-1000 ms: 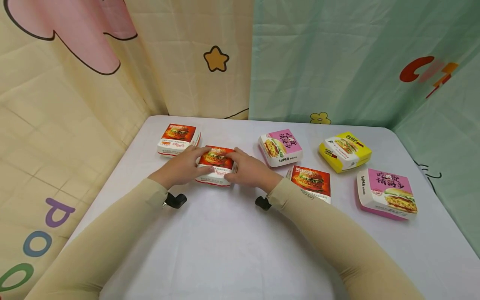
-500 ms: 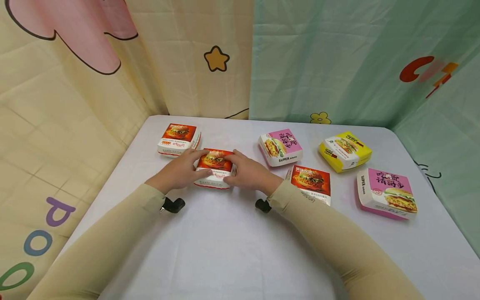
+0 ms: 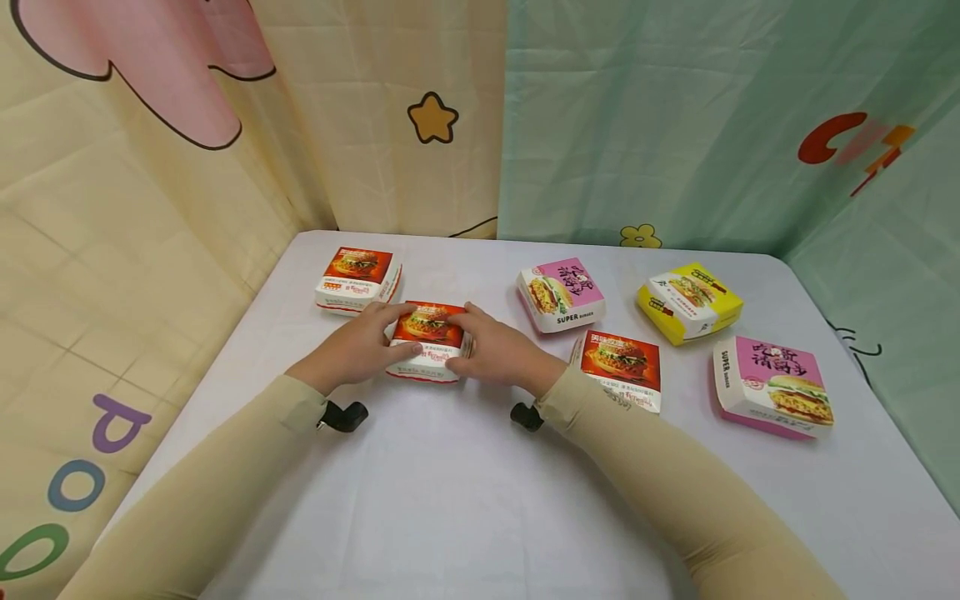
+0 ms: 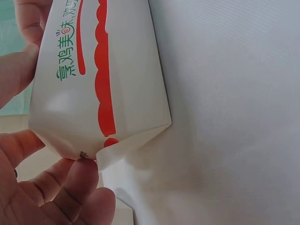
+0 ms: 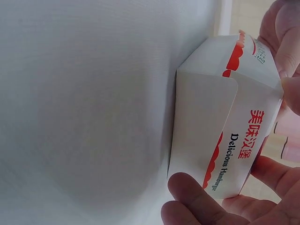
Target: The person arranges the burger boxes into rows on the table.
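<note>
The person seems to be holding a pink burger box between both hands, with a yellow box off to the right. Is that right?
Not quite: the held box is red and white, not pink, as the head view shows. The left hand and right hand do hold it between them, and the yellow box is off to the right.

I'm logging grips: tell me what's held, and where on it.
A red-and-white Delicious Hamburger box, held by opposite sides: the left hand on its left, the right hand on its right.

High head view, forward-down over table (image 3: 450,500), wrist views close, sideways, probably low, sharing one box (image 5: 220,117)
</note>
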A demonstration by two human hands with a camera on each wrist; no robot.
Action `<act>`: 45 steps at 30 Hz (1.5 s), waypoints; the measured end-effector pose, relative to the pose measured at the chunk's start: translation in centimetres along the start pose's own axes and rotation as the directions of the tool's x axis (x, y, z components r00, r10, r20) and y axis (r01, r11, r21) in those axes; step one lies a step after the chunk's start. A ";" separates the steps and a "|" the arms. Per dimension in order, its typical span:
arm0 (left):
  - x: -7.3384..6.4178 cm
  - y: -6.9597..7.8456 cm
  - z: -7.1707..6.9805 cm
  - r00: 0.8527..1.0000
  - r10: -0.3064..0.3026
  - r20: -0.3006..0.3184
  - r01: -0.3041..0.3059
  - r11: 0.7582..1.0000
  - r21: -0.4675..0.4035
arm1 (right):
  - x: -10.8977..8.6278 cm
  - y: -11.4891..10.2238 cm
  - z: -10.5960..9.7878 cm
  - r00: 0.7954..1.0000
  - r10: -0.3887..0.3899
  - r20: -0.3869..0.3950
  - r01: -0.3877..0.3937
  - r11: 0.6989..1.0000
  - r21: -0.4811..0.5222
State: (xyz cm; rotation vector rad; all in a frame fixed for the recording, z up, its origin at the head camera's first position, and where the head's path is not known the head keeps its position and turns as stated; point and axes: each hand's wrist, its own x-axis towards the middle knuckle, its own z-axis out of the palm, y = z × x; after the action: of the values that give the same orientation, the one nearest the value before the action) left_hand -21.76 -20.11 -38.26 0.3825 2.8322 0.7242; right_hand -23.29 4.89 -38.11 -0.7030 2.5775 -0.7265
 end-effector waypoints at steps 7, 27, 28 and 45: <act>-0.3 -0.1 0.1 1.000 -0.015 0.006 0.015 1.000 -0.017 | -0.3 0.2 0.3 1.000 -0.016 -0.009 0.016 1.000 0.002; -0.6 -0.7 0.7 1.000 -0.020 0.000 0.020 0.992 -0.128 | -0.7 0.7 1.6 0.989 -0.104 -0.103 0.107 0.994 0.030; -0.7 -0.7 0.8 1.000 -0.018 -0.001 0.017 0.991 -0.130 | -0.7 0.7 1.7 0.988 -0.108 -0.109 0.112 0.993 0.028; -1.4 -0.6 1.0 0.999 -0.036 -0.010 0.033 0.982 -0.186 | -1.0 0.5 2.0 0.988 -0.100 -0.121 0.107 0.993 0.056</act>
State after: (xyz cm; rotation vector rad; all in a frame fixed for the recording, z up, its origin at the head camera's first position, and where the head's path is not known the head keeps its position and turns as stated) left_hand -20.33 -20.58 -39.28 0.2987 2.7449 0.9775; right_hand -21.72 5.01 -39.76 -0.8010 2.6266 -0.9034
